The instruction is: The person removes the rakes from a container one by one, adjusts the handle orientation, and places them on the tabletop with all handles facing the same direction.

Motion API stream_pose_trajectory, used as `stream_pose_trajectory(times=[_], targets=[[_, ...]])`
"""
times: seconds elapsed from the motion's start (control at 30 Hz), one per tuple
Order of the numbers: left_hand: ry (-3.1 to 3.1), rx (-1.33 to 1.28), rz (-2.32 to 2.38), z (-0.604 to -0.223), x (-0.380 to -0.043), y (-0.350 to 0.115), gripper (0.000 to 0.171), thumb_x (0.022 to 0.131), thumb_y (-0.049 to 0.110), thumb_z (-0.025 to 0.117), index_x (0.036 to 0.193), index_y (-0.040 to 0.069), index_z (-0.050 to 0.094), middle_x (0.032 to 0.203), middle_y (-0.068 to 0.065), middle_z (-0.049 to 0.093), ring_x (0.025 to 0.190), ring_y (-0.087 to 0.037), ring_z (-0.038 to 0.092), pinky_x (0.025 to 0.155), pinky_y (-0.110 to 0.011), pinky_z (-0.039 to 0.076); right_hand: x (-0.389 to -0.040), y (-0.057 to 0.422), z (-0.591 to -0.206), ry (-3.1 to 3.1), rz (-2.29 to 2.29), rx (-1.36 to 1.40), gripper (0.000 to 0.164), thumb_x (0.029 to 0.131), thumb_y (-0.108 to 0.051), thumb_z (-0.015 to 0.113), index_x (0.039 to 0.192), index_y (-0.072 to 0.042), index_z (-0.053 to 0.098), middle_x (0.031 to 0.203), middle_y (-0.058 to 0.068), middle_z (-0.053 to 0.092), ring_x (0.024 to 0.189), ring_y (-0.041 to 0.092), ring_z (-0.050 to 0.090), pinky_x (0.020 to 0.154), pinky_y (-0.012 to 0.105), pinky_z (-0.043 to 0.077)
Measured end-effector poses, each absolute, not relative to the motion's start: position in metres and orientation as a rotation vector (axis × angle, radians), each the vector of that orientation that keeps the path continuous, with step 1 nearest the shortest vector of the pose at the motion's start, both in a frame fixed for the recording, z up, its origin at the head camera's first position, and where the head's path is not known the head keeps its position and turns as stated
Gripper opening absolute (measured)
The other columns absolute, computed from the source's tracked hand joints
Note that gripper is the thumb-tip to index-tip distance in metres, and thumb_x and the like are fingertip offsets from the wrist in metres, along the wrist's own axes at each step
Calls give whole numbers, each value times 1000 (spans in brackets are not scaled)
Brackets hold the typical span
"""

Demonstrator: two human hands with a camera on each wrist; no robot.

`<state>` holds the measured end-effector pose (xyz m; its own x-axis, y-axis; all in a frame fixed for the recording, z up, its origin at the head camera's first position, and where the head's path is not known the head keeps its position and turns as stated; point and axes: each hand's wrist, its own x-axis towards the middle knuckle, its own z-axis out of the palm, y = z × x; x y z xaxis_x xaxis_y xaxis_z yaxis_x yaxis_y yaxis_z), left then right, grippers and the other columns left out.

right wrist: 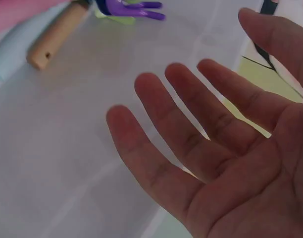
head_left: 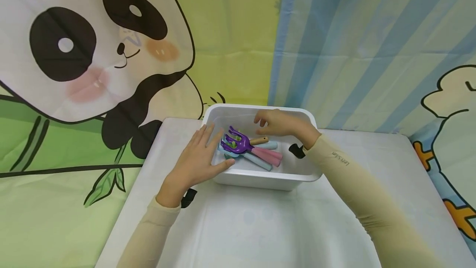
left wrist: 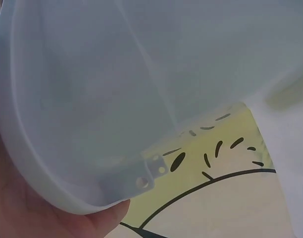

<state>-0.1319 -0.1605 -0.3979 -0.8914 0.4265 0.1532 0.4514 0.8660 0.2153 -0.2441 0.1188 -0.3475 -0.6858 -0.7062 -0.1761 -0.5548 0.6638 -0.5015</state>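
Observation:
A white plastic bin (head_left: 256, 180) holds several small garden hand tools piled together. On top lies a purple hand rake (head_left: 241, 144) with a pink handle; beneath it show light blue handles (head_left: 256, 161) and a wooden handle (head_left: 259, 140). My left hand (head_left: 198, 154) is at the bin's left end, fingers spread and straight, touching the rim (left wrist: 23, 134). Over the back right of the bin hovers my right hand (head_left: 277, 123), its fingers loosely bent. The right wrist view shows its palm (right wrist: 240, 188) bare, with the tools beyond the fingertips.
The bin stands at the back of a table with a white cover (head_left: 253, 222). Behind the table hangs a printed cloth with a panda (head_left: 122, 53) and blue stripes (head_left: 320, 44). A black strap end (head_left: 296, 150) hangs at the right wrist.

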Motion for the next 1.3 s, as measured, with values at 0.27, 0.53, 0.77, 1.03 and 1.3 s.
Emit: stream_pose_trajectory(times=[0.27, 0.53, 0.77, 1.03, 1.3], targets=[[-2943, -697, -371, -404, -131, -158, 102, 86, 85, 35, 157, 11, 34, 164, -20, 15, 150, -40, 8, 121, -50, 5, -262, 108, -387, 2221, -643, -693, 39, 96, -27, 69, 122, 1, 62, 110, 12, 67, 96, 30, 65, 72, 45, 60], [-2927, -685, -357, -405, -130, -158, 102, 86, 85, 35, 157, 12, 34, 163, -21, 15, 150, -40, 5, 121, -49, 4, -262, 102, -410, 2122, -602, -544, 29, 93, -16, 68, 118, -3, 62, 113, 12, 60, 96, 29, 63, 76, 50, 60], [-2910, -690, -366, -408, -131, -158, 102, 86, 85, 35, 157, 13, 35, 163, -21, 17, 150, -40, 6, 121, -49, 5, -254, 93, -428, 2249, -474, -615, 17, 89, -15, 74, 101, -5, 66, 90, 6, 61, 73, 18, 60, 65, 34, 59], [-2897, -688, -364, -411, -131, -159, 101, 86, 85, 37, 156, 13, 36, 163, -21, 17, 150, -39, 6, 121, -48, 5, -247, 81, -436, 2411, -294, -751, 15, 87, -16, 75, 91, -6, 66, 80, 4, 62, 66, 15, 60, 57, 25, 51], [-2906, -680, -369, -411, -131, -159, 100, 86, 85, 37, 157, 14, 36, 163, -20, 17, 151, -38, 5, 121, -48, 4, -254, 90, -435, 2167, -613, -517, 16, 88, -10, 72, 99, -3, 63, 87, 8, 61, 67, 17, 57, 61, 31, 56]])
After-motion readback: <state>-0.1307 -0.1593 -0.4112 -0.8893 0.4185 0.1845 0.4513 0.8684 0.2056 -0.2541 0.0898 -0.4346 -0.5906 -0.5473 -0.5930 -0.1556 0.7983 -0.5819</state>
